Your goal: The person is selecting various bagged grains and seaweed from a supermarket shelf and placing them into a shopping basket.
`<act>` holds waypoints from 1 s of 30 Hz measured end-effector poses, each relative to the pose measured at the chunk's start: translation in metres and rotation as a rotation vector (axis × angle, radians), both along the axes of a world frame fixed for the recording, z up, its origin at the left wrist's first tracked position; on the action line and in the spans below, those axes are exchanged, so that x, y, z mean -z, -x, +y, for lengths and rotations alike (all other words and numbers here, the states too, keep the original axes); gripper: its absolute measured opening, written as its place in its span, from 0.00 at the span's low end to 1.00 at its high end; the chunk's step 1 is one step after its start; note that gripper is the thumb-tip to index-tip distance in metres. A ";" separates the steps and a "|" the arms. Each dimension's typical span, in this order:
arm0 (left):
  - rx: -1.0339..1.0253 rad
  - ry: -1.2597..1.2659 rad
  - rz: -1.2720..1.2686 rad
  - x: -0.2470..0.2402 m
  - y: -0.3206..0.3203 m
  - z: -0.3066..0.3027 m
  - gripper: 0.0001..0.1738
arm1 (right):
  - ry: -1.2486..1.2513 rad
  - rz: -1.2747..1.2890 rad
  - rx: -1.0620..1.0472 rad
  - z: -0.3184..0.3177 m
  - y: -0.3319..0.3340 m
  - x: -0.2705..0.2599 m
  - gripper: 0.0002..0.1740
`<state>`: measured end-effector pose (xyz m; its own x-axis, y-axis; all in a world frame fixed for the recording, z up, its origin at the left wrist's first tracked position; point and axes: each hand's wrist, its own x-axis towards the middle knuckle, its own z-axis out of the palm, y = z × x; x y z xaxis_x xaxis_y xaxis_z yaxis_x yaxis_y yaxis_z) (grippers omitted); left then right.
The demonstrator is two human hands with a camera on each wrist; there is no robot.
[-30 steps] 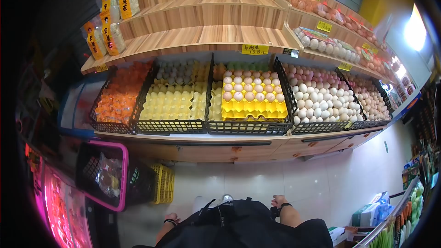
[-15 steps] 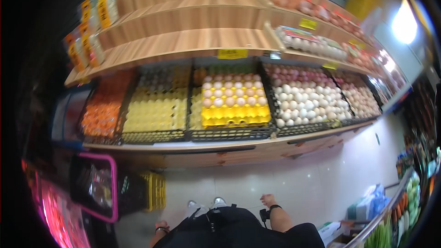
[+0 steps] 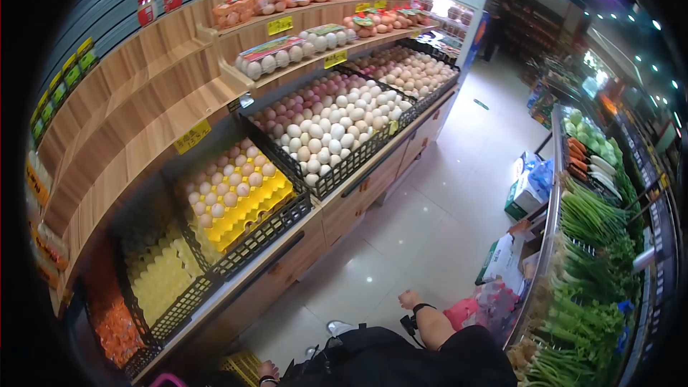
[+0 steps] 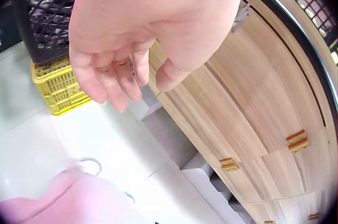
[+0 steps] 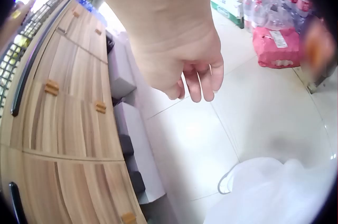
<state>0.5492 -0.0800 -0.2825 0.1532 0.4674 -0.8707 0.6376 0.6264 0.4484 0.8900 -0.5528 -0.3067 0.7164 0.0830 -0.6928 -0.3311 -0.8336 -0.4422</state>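
1. Crate [image 3: 242, 367], yellow, on the floor [image 3: 401, 229] at seven o'clock in the head view.
2. Egg trays [image 3: 251, 208], yellow and stacked, at nine o'clock inside a black bin [image 3: 266, 240].
3. Left hand [image 4: 142, 31], near the crate at seven o'clock: empty, fingers loosely bent.
4. Right hand [image 5: 177, 57], at five o'clock: empty, fingers relaxed and slightly curled.
5. Pink pack [image 5: 275, 49], on the floor towards five o'clock.

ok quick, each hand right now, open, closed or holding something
Left hand: open, loosely relaxed, holding nothing.
Right hand: open, loosely relaxed, holding nothing.
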 end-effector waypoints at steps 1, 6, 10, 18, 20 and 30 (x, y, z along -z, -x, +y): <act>0.043 -0.002 -0.015 0.000 -0.009 0.007 0.08 | 0.006 0.070 0.231 -0.008 0.013 0.004 0.13; 0.239 0.026 -0.009 0.002 -0.029 0.036 0.06 | 0.308 0.007 0.400 -0.036 0.097 0.011 0.11; 0.308 0.068 0.047 0.005 -0.012 0.050 0.05 | 0.463 0.022 0.604 -0.023 0.169 0.027 0.13; 0.320 0.123 0.081 0.012 0.029 0.076 0.04 | 0.571 0.202 0.095 -0.015 0.276 0.067 0.17; 0.302 0.134 0.074 0.012 0.040 0.086 0.03 | 0.579 0.241 0.081 -0.009 0.288 0.059 0.17; 0.035 0.122 0.017 0.017 0.084 0.111 0.03 | 0.306 0.362 0.560 0.054 0.168 0.008 0.23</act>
